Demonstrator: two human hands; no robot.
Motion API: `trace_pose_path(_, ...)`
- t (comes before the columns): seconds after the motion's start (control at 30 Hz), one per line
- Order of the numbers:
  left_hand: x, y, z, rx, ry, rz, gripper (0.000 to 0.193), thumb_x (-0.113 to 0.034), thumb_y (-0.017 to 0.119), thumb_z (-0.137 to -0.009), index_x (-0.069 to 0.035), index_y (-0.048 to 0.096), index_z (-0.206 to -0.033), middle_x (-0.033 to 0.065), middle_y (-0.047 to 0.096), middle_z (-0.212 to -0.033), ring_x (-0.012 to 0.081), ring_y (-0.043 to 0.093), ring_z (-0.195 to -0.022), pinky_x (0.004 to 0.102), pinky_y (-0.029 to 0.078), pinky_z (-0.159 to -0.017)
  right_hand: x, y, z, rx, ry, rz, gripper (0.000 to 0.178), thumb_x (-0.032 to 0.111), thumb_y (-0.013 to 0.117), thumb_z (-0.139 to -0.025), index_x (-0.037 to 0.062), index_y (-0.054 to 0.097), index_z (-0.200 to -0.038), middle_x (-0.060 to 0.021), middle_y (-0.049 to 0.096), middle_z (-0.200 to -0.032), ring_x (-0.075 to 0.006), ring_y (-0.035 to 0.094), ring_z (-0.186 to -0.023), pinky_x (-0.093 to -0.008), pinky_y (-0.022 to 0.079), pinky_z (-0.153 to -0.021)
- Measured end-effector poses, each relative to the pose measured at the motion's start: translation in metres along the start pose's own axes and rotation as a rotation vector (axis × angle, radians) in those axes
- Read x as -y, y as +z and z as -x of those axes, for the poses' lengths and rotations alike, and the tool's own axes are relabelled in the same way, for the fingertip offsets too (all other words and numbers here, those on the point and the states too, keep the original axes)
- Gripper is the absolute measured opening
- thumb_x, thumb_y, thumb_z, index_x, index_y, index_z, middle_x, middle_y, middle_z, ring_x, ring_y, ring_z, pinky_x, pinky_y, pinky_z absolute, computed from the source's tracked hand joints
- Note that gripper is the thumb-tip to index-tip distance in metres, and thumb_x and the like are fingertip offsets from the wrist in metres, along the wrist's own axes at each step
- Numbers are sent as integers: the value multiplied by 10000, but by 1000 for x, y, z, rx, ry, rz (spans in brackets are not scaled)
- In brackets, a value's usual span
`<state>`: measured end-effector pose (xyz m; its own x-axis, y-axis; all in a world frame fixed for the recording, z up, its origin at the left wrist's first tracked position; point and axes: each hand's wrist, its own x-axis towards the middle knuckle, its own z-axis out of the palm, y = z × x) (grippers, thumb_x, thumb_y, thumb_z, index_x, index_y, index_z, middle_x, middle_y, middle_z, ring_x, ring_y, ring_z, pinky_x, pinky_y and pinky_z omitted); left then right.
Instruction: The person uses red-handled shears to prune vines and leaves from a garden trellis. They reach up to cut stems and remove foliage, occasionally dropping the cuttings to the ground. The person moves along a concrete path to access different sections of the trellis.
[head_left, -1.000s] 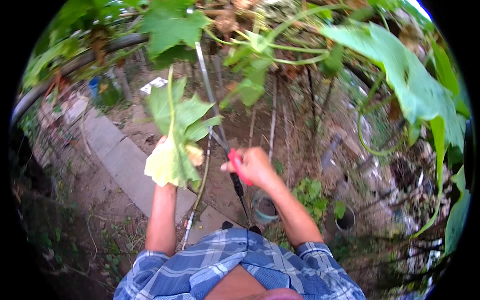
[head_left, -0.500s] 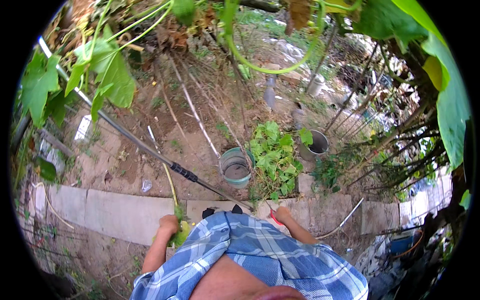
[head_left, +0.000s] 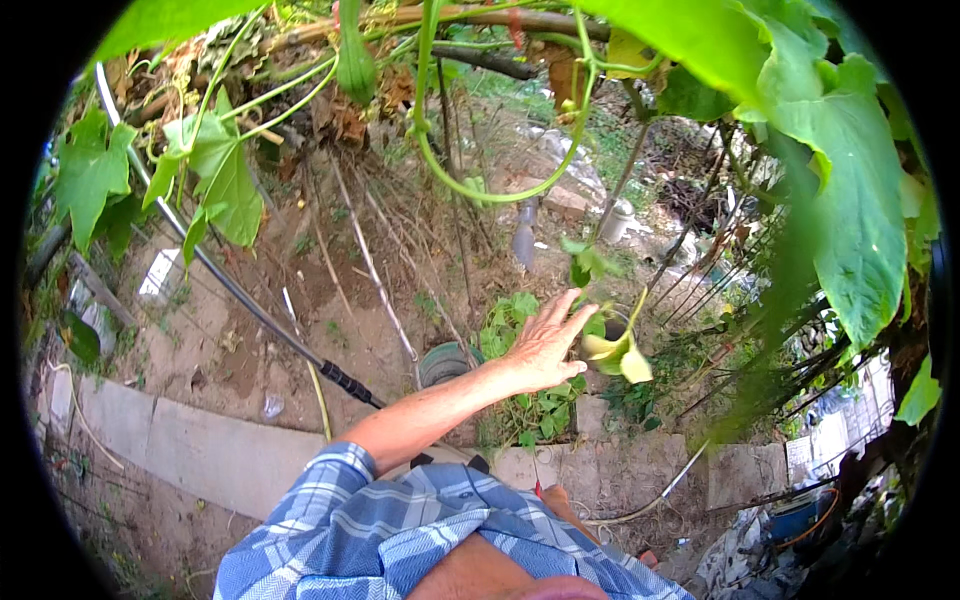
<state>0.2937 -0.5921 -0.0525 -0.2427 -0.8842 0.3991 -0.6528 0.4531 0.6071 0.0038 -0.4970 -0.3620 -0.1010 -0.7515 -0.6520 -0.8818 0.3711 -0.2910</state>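
Note:
My left hand reaches forward over the leaf pile with its fingers spread and nothing held in them. Just past its fingertips, a cut yellow-green leaf with its stalk hangs in the air. A smaller blurred green leaf floats above the hand. Low by my shirt, my right hand is mostly hidden; a bit of a red-handled tool shows at it. Under my left arm lies a heap of green leaves. A telescopic pole slants from the upper left and disappears behind my left forearm.
A green bucket stands partly behind my forearm. Concrete slabs cross the ground before me. Vines with a small green gourd and large leaves hang overhead. Thin sticks lean near the bucket.
My left hand has swung from low left, where it held leaves, forward and right, and has let them go. The pole has shifted slightly. My right hand has drawn down toward my body.

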Motion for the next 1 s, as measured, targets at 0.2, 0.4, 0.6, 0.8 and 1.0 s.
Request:
trace_pose_path(0.2, 73, 13, 91, 360, -182, 66, 638, -331, 670, -812, -121, 453, -1375, 205, 422, -1416, 365, 482, -1239, 422, 405, -1031, 3, -2, -11, 22, -83, 41, 598, 571, 697, -706, -14, 713, -832, -236, 683, -828, -374, 677, -834, -457, 509, -760)
trace_pose_path(0.4, 159, 27, 260, 357, -813, -127, 549, -371, 666, -777, -30, 604, -1203, 243, 645, -1073, 377, 613, -1046, 455, 470, -918, 32, -5, -58, 111, -282, 270, 591, 566, 675, -734, -14, 709, -839, -247, 676, -834, -393, 669, -839, -467, 507, -753)
trace_pose_path(0.6, 159, 81, 479, -76, -1550, -7, 463, -313, 657, -778, -65, 638, -1169, 219, 634, -1118, 333, 599, -1091, 416, 491, -916, 105, 3, -110, 256, -589, 609, 585, 562, 653, -761, -15, 706, -847, -258, 669, -841, -413, 660, -843, -477, 504, -747)
trace_pose_path(0.8, 120, 248, 717, -24, -2173, 27, 376, -287, 716, -711, -39, 713, -994, 191, 664, -1094, 311, 638, -1055, 414, 518, -874, 179, 51, -125, 404, -903, 886, 581, 557, 631, -789, -15, 702, -854, -269, 661, -847, -432, 652, -847, -487, 501, -740)
trace_pose_path(1.0, -7, 335, 765, -461, -2409, 210, 337, -269, 699, -746, -51, 712, -1003, 174, 673, -1088, 297, 655, -1024, 400, 527, -855, 244, 111, -92, 529, -1216, 1032, 578, 547, 581, -846, -19, 694, -843, -291, 640, -845, -460, 632, -841, -506, 493, -722)
